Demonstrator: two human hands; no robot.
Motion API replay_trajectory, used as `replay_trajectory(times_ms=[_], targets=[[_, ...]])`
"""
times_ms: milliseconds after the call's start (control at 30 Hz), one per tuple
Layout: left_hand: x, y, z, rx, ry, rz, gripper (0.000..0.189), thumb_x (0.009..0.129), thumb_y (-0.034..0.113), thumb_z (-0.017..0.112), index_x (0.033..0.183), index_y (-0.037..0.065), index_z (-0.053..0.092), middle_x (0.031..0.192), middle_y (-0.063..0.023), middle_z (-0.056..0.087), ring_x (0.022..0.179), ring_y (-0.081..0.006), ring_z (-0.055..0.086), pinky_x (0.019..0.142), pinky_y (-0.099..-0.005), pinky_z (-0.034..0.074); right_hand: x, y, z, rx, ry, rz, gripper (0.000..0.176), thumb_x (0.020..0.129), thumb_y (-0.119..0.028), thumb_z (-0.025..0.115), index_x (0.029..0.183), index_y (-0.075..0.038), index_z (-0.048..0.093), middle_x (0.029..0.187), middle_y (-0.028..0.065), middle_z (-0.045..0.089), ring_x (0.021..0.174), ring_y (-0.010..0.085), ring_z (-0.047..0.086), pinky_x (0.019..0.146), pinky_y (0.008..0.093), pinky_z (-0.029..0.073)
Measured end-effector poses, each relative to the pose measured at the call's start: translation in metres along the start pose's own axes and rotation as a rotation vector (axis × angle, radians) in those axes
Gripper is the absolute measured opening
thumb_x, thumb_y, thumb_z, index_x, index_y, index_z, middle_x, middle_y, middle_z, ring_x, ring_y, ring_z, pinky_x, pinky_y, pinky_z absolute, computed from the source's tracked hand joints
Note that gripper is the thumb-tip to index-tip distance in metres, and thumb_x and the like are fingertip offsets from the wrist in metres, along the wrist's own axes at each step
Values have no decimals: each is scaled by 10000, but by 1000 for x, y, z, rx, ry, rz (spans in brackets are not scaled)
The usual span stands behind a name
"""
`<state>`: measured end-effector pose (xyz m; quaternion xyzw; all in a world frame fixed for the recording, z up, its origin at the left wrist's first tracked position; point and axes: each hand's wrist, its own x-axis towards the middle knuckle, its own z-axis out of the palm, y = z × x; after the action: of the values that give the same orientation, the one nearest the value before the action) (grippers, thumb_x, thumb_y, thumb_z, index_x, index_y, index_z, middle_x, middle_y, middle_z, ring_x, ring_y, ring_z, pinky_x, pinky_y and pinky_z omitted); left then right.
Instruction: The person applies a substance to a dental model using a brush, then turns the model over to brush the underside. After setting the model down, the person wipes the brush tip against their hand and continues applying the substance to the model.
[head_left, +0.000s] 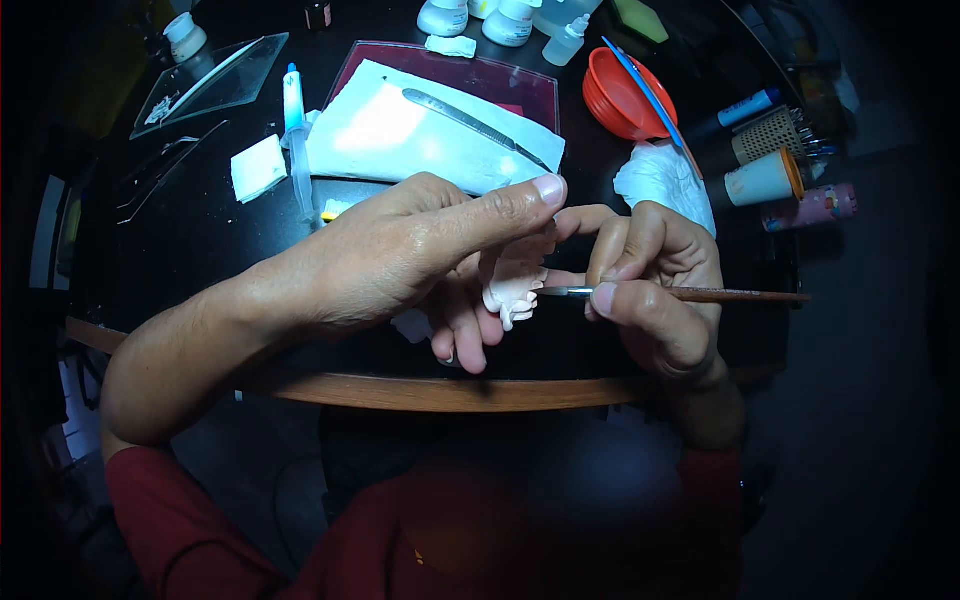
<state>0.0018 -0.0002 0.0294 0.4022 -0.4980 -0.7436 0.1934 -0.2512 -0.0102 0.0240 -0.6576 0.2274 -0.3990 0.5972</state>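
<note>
My left hand (425, 245) is closed on a pale dental model (515, 285), its thumb stretched over the top and other fingers beneath. Small tooth shapes show along the model's lower right side. Between the thumb and fingers of my right hand (655, 290) is a thin brush (735, 295) with a brown handle and a metal collar. The brush tip points left and meets the edge of the model at the teeth; whether it touches is too small to tell. Part of the model is hidden behind my left hand.
Beyond my hands, a scalpel (470, 122) lies on white paper (360, 140). A syringe (298, 150) stands out left of it. Red bowls (612, 105), crumpled tissue (665, 182) and a white cup (755, 185) are at the right. White jars (508, 24) sit at the back.
</note>
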Motion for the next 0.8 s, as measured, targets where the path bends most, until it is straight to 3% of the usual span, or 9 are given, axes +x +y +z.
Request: replay_trajectory(times_ms=[433, 533, 667, 800], targets=[[-1, 1, 2, 27, 12, 7, 879, 1033, 746, 441, 1044, -89, 714, 723, -153, 712, 576, -213, 747, 475, -257, 567, -2, -2, 6, 44, 32, 69, 124, 895, -13, 699, 836, -54, 598, 705, 48, 660, 725, 122, 660, 1126, 510, 491], [-2, 2, 1, 64, 19, 17, 877, 1039, 740, 433, 1056, -89, 717, 721, -148, 714, 572, -208, 746, 473, -251, 558, -2, -3, 5, 46, 23, 86, 127, 894, 2, 700, 827, -41, 602, 747, 61, 663, 821, 155, 689, 1086, 497, 541], [-1, 2, 2, 77, 29, 17, 878, 1043, 736, 431, 1070, -93, 719, 715, -148, 715, 565, -203, 744, 468, -244, 549, -2, -8, 10, 94, 49, 123, 111, 892, 35, 695, 830, -6, 613, 860, 105, 674, 1073, 263, 704, 980, 451, 637], [-1, 1, 2, 67, 40, 15, 876, 1043, 730, 440, 1085, -99, 721, 712, -152, 714, 561, -202, 743, 463, -241, 545, -3, -4, 10, 109, 34, 89, 98, 885, 59, 694, 833, 16, 623, 935, 139, 672, 1200, 328, 667, 938, 429, 664]])
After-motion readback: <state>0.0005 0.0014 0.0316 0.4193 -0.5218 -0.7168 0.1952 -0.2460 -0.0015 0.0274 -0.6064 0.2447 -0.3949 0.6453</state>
